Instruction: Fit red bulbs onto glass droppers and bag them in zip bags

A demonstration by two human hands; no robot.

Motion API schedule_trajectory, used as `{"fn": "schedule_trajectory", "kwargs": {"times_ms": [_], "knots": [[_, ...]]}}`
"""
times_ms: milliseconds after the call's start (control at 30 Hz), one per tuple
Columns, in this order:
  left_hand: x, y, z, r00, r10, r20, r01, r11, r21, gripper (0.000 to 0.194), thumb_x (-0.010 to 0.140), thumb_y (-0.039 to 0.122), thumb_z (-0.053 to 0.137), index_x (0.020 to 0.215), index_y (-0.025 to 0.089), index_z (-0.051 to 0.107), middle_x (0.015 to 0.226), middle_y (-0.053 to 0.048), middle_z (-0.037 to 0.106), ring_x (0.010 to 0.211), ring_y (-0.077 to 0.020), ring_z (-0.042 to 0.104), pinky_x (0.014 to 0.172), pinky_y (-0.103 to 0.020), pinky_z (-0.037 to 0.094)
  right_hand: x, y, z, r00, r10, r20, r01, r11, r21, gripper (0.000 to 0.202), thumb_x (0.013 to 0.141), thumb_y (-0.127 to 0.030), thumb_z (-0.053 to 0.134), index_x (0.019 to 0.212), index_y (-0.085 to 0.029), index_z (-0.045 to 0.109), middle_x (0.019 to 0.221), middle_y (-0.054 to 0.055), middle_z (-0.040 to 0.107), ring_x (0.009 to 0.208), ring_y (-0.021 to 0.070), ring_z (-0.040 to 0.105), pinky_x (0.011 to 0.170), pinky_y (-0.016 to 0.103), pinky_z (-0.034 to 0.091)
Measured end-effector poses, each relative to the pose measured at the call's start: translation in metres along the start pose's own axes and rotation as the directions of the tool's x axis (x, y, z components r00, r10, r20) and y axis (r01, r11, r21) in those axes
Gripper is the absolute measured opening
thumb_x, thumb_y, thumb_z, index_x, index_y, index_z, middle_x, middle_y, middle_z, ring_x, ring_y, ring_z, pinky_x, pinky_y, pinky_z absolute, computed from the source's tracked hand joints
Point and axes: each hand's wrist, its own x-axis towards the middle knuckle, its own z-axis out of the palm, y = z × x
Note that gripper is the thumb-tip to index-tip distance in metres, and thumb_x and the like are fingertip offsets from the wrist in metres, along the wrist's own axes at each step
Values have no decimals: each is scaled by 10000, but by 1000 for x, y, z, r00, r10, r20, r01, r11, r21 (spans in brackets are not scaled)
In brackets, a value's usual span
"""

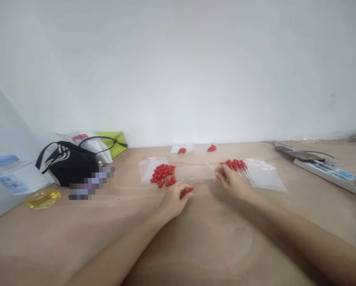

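Note:
Closed fingers of my left hand [176, 198] hold a red cap [188, 190], in front of a loose pile of red caps [163, 174]. To the right of the pile lies a row of thin pale sticks [194, 174], side by side on the table. My right hand [230, 180] is at the row's right end, its fingertips pinched around what looks like one thin pale stick [210, 167]. Just beyond that hand, several red-capped sticks [242, 169] lie fanned out on a clear plastic bag [267, 176].
Another clear bag [146, 169] lies left of the pile. Toward the wall are two small groups of red caps [181, 151]. A black bag [72, 165], a plastic bottle [19, 174] and a yellow item [43, 198] stand left. A power strip [329, 172] and phone [303, 155] are right.

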Motion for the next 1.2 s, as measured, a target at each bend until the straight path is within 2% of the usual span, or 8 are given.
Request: {"fn": "schedule_trajectory", "kwargs": {"times_ms": [67, 133, 400, 567, 1000, 1200], "knots": [[-2, 9, 8, 996, 44, 75, -41, 999, -33, 133, 750, 180, 541, 856, 178, 621, 789, -22, 568, 668, -134, 546, 626, -241, 448, -21, 2, 8, 990, -134, -54, 138, 988, 74, 210, 825, -227, 341, 980, -185, 477, 868, 69, 604, 776, 173, 552, 678, 291, 396], [-4, 14, 10, 991, 88, 97, -83, 995, -53, 118, 761, 177, 530, 835, 171, 622, 792, -21, 549, 657, -123, 532, 621, -229, 440, -36, 2, 15, 974, -222, -53, 224, 973, 50, 224, 830, -200, 336, 971, -190, 509, 861, 69, 603, 776, 176, 547, 691, 309, 382], [-3, 13, 6, 993, 94, 76, -89, 994, -62, 103, 796, 179, 491, 833, 168, 588, 784, -15, 588, 686, -132, 532, 628, -236, 422, -41, -6, 15, 944, -330, -10, 330, 943, -45, 208, 825, -150, 366, 866, -192, 566, 719, 22, 588, 628, 126, 504, 686, 313, 312], [-1, 11, 7, 997, 63, 44, -58, 993, -103, 97, 787, 174, 501, 833, 168, 586, 793, -14, 609, 692, -133, 547, 610, -229, 424, -42, -6, 13, 937, -349, -8, 348, 936, -56, 218, 820, -133, 369, 920, -185, 556, 724, 24, 583, 634, 124, 498, 678, 304, 304], [-1, 9, 12, 999, -42, -11, 37, 956, -290, 130, 780, 231, 514, 832, 146, 597, 719, -16, 616, 612, -122, 549, 542, -207, 432, -41, -7, 17, 920, -389, 59, 392, 917, -77, 204, 837, -161, 364, 894, -180, 559, 716, 18, 588, 621, 114, 493, 693, 301, 295], [-2, 9, 7, 996, 60, -67, -75, 965, -252, 133, 777, 209, 517, 800, 157, 637, 756, -31, 639, 689, -141, 577, 616, -225, 448, -39, -3, 17, 900, -430, 68, 435, 897, -79, 224, 835, -153, 375, 940, -195, 569, 724, 17, 600, 615, 107, 497, 661, 283, 278]]}}
